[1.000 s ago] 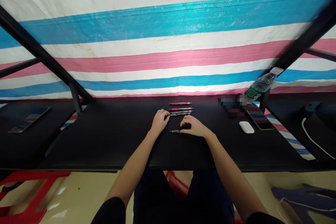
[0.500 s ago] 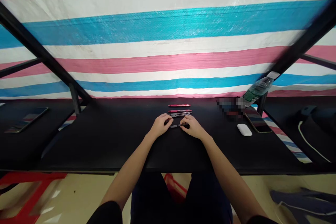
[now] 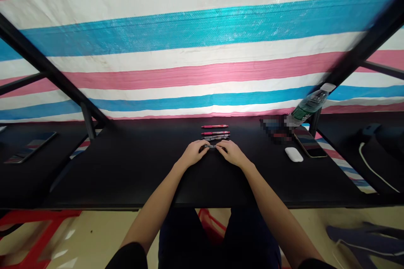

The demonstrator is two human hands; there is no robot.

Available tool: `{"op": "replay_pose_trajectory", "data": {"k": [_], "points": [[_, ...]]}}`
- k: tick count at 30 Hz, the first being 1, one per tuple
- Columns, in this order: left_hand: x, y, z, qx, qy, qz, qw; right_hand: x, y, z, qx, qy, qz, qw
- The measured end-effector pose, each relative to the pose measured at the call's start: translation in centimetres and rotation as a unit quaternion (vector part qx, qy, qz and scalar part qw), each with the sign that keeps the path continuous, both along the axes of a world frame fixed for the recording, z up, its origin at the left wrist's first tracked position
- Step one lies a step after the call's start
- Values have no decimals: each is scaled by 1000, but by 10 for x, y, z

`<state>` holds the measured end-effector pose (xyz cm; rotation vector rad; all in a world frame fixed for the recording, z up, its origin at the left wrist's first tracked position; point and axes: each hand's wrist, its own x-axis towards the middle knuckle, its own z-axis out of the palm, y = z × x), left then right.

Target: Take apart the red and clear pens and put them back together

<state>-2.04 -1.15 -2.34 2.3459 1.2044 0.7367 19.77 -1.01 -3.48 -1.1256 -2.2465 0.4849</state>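
A dark pen (image 3: 211,146) lies crosswise between my two hands, just above the black table. My left hand (image 3: 192,153) pinches its left end between thumb and fingers. At the other end, my right hand (image 3: 232,152) has its fingertips closed on the pen too. Just beyond my hands are more pens laid roughly parallel: dark pens (image 3: 216,137) nearest, then a red pen (image 3: 215,133), and another red pen (image 3: 214,126) farthest off. My fingers hide both ends of the held pen.
On the right of the black table (image 3: 126,168) are a white case (image 3: 293,154), a phone (image 3: 311,143), a tilted plastic bottle (image 3: 307,107) and a blurred-out object (image 3: 276,128). Another phone (image 3: 30,147) lies far left. A striped sheet (image 3: 189,33) hangs behind, between black frame bars.
My left hand, earlier apart from the pen, now grips its left end. The pen has moved slightly up and left in view, with my right hand still on it.
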Motion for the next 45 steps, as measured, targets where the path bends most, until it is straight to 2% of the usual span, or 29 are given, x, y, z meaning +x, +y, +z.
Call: {"op": "replay_pose_trajectory", "data": {"k": [12,23,29,38,45], "points": [[-2,-2,2,-22,-13,-27,999,3,1,-1,25,-8,1,1000],[-1,-4,5,-15,30,-15,999,2,0,2,15,-13,8,1000],[0,-1,0,-6,45,4,999,0,-1,4,8,-19,10,1000],[1,-8,8,-14,-3,2,1000,0,-1,3,-16,21,20,999],[1,-5,5,-3,18,18,1000,0,-4,7,-30,58,39,997]]}}
